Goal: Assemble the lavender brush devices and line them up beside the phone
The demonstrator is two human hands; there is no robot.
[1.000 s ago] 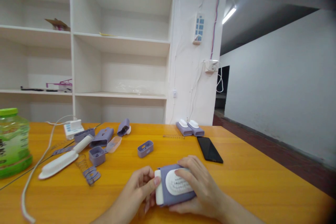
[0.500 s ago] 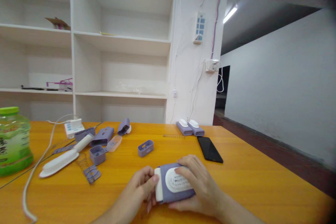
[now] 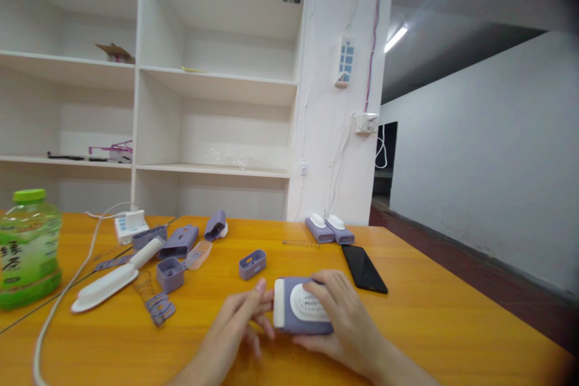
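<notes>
A purple plastic case point(image 3: 312, 330) with a white end piece and a raised white oval on top is in the near middle of the table. My right hand point(image 3: 346, 319) is closed around its right end, with fingers over the oval and the thumb along the near side. Dark marks show on the oval, too blurred to read. My left hand point(image 3: 242, 319) is at the white end with the thumb raised and the fingers apart; its fingertips come close to that end, and whether they touch it I cannot tell. Beyond the case lies a small hollow purple part point(image 3: 252, 265).
At left are a white long-handled brush-like piece point(image 3: 106, 284), a purple square part point(image 3: 170, 275), loose springs, a green-capped bottle point(image 3: 29, 250) and a white cable point(image 3: 67, 286). Farther right are a black phone point(image 3: 364, 268) and two purple-and-white cases point(image 3: 329, 231) near the back edge.
My left thumb has lifted off the case's white end and its fingers have spread. My right hand still holds the case. The camera view has tilted up slightly.
</notes>
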